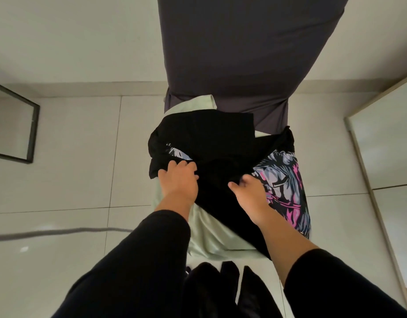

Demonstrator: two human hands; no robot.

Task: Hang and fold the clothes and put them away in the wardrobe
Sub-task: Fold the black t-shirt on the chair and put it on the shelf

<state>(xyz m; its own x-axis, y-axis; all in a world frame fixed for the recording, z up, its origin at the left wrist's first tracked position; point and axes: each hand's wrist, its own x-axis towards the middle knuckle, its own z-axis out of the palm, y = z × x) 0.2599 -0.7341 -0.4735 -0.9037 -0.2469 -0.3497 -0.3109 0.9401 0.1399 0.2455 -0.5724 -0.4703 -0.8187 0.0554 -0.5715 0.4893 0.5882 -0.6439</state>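
A heap of clothes lies on a chair covered in dark grey cloth (243, 53). On top is a black garment (211, 138) with a pink, grey and white print (287, 180) showing at its right side. A pale green garment (211, 235) lies underneath and hangs toward me. My left hand (178, 180) pinches a fold of the black garment at its left part. My right hand (250, 195) grips the same black cloth near the middle, next to the print. Both sleeves are black.
White floor tiles (71, 157) surround the chair. A dark-framed mirror (16, 125) leans at the left. A light wooden wardrobe edge with a mirrored door (386, 157) stands at the right. A grey cable (60, 231) crosses the floor at the left. My dark feet (221, 285) are below.
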